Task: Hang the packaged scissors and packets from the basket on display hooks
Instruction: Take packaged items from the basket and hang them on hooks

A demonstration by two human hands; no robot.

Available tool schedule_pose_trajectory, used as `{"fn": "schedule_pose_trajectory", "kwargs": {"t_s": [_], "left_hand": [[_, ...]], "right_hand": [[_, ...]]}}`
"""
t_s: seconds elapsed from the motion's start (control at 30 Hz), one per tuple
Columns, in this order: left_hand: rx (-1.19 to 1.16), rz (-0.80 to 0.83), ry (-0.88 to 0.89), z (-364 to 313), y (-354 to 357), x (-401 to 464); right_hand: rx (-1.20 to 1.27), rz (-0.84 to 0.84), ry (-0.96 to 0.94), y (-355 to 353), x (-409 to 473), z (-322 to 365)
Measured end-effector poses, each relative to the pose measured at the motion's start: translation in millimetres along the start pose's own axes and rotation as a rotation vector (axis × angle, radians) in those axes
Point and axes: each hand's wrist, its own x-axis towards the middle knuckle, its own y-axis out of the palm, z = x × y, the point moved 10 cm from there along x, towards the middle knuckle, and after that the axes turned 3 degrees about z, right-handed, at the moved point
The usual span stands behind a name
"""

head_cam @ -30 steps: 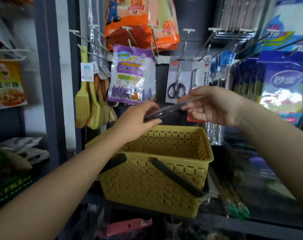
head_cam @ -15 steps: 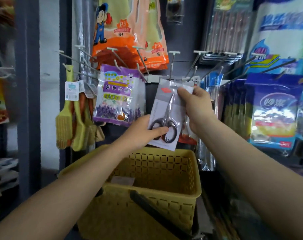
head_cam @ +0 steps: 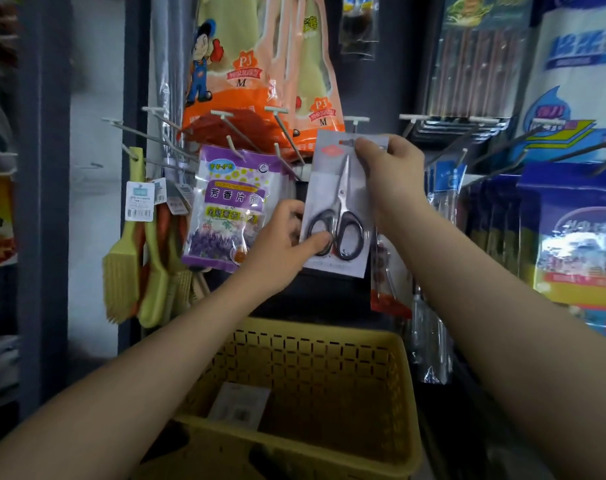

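Head view: the scissors pack (head_cam: pixel 341 206) has risen from over the basket (head_cam: pixel 403 386) and now stands upright, its top at hook (head_cam: pixel 355 121) height. The right hand (head_cam: pixel 386 168) pinches its top edge; the left hand (head_cam: pixel 287 242) pinches its lower left corner. Threading the hole looks next. One packet (head_cam: pixel 240 405) lies in the basket.

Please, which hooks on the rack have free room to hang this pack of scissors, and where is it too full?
Bare hooks jut out between the purple packet and the orange glove packs; more stand bare right of the scissors pack. The brushes at left and the blue packs at right are crowded.
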Motion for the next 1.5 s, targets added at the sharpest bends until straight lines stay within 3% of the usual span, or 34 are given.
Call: {"fn": "schedule_pose_trajectory", "kwargs": {"t_s": [0.2,0.3,0.53,0.87,1.1,1.27,1.37,1.5], "left_hand": [[-0.045,-0.030,0.073,-9.5,-4.4,-1.8],[-0.001,0.034,0.102,-15.5,-0.4,-3.2],[0.185,0.197,-0.056,19.5,23.1,-2.0],[0.391,0.206,-0.107,54.5,34.4,34.2],[0.414,0.321,-0.185,71.1,46.8,36.3],[0.471,0.361,-0.065,27.8,12.2,-21.2],[0.585,0.494,0.056,18.4,-7.5,-77.4],[0.618,0.698,0.003,45.2,-24.7,-139.9]], "right_hand": [[-0.039,-0.023,0.098,4.6,13.1,-11.9],[-0.056,-0.020,0.205,1.2,18.2,-28.3],[-0.329,-0.077,0.248,-12.1,18.1,-56.2],[-0.990,0.289,-0.049,-21.1,-32.5,-43.6],[-1.101,0.509,-0.137,-13.3,-74.3,-34.1],[-1.114,0.741,-0.163,15.2,-115.4,-40.0],[-1.148,0.875,-0.168,37.5,-144.2,-55.8],[-1.258,1.015,-0.078,56.2,-179.3,-90.2]]}}
